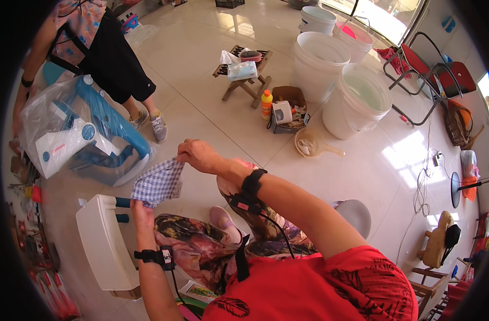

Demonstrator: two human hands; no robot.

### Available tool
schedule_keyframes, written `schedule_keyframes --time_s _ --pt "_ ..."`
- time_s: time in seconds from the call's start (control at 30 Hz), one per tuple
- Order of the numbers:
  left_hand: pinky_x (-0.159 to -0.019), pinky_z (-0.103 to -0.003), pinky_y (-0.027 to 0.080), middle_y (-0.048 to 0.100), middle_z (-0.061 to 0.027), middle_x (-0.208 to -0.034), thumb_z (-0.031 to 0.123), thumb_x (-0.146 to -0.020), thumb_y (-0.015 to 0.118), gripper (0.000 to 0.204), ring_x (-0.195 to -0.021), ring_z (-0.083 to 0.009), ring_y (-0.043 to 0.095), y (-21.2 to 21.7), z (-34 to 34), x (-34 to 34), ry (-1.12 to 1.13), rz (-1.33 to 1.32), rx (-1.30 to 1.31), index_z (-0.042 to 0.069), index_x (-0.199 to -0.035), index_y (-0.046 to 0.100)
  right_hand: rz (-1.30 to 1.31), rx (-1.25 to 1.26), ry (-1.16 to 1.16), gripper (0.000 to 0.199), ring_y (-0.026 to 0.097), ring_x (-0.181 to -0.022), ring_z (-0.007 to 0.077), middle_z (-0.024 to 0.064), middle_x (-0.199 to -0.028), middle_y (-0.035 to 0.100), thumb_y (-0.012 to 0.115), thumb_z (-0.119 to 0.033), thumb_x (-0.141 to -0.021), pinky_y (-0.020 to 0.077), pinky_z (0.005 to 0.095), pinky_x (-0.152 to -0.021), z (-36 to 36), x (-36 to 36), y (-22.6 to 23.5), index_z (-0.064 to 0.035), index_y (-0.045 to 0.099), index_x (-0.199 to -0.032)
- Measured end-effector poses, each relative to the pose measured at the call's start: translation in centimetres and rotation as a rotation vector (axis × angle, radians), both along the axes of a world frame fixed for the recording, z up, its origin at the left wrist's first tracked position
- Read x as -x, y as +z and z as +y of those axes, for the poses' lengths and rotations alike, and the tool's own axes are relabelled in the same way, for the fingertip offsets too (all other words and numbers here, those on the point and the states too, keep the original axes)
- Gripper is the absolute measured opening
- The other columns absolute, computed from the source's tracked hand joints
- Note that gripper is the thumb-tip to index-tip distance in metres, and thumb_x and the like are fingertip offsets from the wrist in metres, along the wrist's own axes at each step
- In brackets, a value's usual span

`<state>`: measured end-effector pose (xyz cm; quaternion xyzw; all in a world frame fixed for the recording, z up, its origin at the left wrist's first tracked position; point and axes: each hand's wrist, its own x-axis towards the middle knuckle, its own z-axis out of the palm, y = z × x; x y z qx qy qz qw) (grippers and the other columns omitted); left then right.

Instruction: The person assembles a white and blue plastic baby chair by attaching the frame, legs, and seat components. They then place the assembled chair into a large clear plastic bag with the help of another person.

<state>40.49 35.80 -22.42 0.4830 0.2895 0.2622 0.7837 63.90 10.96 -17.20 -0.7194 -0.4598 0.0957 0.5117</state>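
A blue-and-white checked cloth is held up between my two hands, in front of my left knee. My right hand pinches its upper right corner, fingers closed. At the cloth's lower left edge is my left hand, closed on it and partly covered by the fabric. The cloth hangs slightly slack and hides what lies behind it. Just below and left of it stands a cream plastic stool-like piece with dark blue pegs.
At the left a person stands beside a plastic-wrapped blue-and-white ride-on toy. Ahead are a small folding stool with tissues and a brush, a box, a ladle, and several white buckets. Red chairs stand right.
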Motion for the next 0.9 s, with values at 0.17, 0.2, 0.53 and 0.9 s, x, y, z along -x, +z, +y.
schedule_keyframes --time_s 0.17,0.2,0.53,0.9 --pt "-0.106 -0.039 0.048 0.057 -0.0131 -0.143 -0.002 -0.092 0.06 0.053 -0.127 -0.0259 0.059 0.6 -0.9 -0.5 -0.115 0.058 -0.039 -0.001 -0.144 0.049 0.165 -0.11 -0.125 0.016 0.066 -0.092 0.0354 0.0171 -0.096 0.068 0.064 -0.017 -0.096 0.0521 0.0431 -0.079 0.1 0.1 0.6 -0.0035 0.066 -0.103" --pt "-0.105 -0.038 0.049 0.057 -0.0136 -0.142 -0.004 -0.092 0.059 0.054 -0.127 -0.0255 0.059 0.5 -0.8 -0.3 -0.156 0.056 -0.064 -0.002 -0.144 0.048 0.212 -0.102 -0.143 0.017 0.066 -0.089 0.0354 0.0175 -0.093 0.068 0.063 -0.018 -0.097 0.0523 0.0427 -0.078 0.1 0.3 0.8 -0.0032 0.066 -0.103" --pt "-0.104 -0.035 0.048 0.06 -0.0121 -0.138 -0.002 -0.092 0.059 0.053 -0.122 -0.0228 0.061 1.7 -2.0 -0.4 -0.11 0.033 -0.111 -0.003 -0.143 0.049 0.469 0.085 0.05 0.024 0.069 -0.076 0.0206 0.0109 -0.084 0.07 0.068 -0.024 -0.097 0.0552 0.0346 -0.068 -1.9 0.7 4.7 -0.0016 0.066 -0.102" --pt "-0.106 -0.04 0.047 0.054 -0.0157 -0.147 0.032 -0.099 0.061 0.062 -0.129 -0.0325 0.056 6.5 13.4 25.2 0.858 0.54 -0.34 0.0 -0.15 0.046 0.366 0.638 -0.479 0.038 0.066 -0.109 0.039 0.0207 -0.11 0.071 0.072 -0.031 -0.084 0.0531 0.0468 -0.092 -18.2 -13.2 -18.2 -0.0046 0.07 -0.112"
